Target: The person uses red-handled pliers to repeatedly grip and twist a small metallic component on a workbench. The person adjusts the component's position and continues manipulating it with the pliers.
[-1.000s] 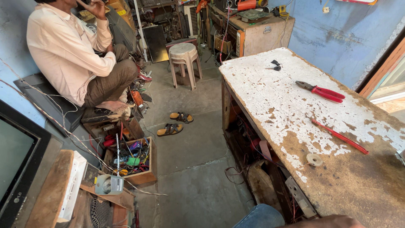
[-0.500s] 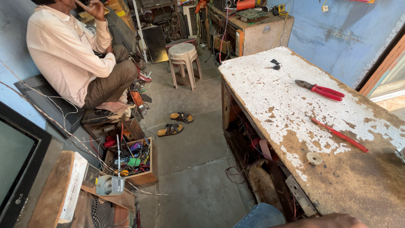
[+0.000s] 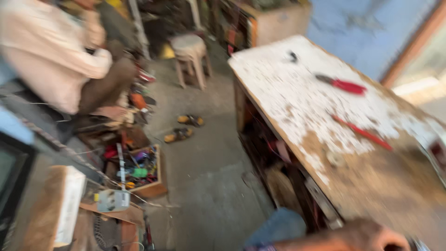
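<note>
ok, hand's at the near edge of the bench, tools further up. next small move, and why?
Probably reach the hand forward along the workbench toward the thin red tool, the nearest tool to it. The hand looks empty at the bottom edge of a blurred view, and the red-handled pliers lie farther off. Which hand it is cannot be told.

A blue plastered wall is closing off the far end of this cramped workshop, and daylight is pouring in through a wood-framed opening on the right, washing over a workbench whose white paint is flaking down to bare wood. A grey concrete floor is running between the bench and a heap of clutter, with a pale plastic stool standing at the back beside a wooden cabinet. Everything is looking blurred.
</note>
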